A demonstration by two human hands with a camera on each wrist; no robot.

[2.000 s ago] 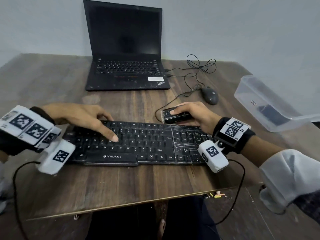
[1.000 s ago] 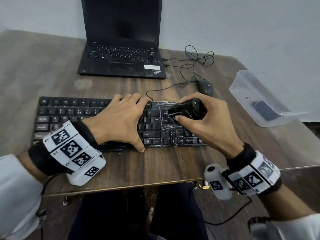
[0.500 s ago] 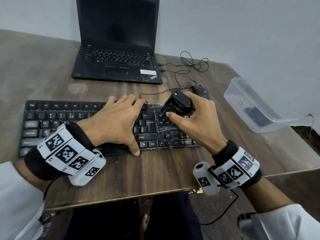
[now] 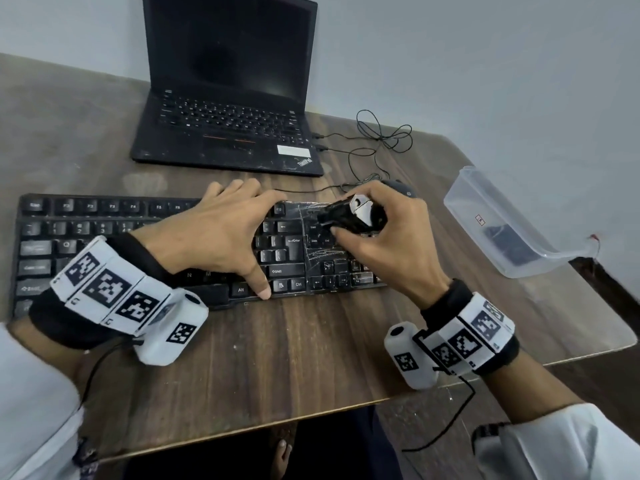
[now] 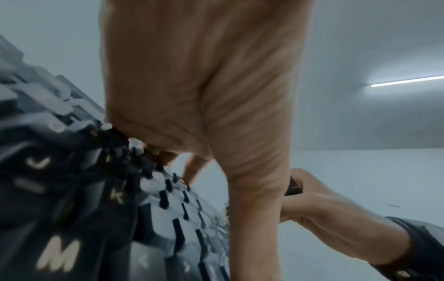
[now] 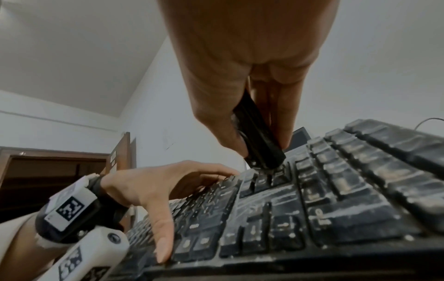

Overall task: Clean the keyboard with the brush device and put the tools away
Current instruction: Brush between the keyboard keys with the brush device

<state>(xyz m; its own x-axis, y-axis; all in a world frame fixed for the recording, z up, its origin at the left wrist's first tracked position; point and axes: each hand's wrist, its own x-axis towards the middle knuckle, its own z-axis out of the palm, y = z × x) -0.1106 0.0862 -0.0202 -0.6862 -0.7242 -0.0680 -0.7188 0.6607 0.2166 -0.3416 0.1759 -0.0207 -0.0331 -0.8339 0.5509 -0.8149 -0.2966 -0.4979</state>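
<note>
Item: keyboard (image 4: 145,244), long axis L–R on table (image 4: 311,348). My right hand (image 4: 388,244) grips brush device (image 4: 349,216), tip on right-end keys; left hand (image 4: 214,233) spread flat beside it, steadying.

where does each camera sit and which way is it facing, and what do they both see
head: worn on the head, looks down at the keyboard, laptop, tub; left hand, right hand show.
left wrist: low over the keyboard, looks along the left hand.
right wrist: low over the keyboard, looks along the right hand holding the brush device.
Shared: every view shows the keyboard and both hands.
</note>
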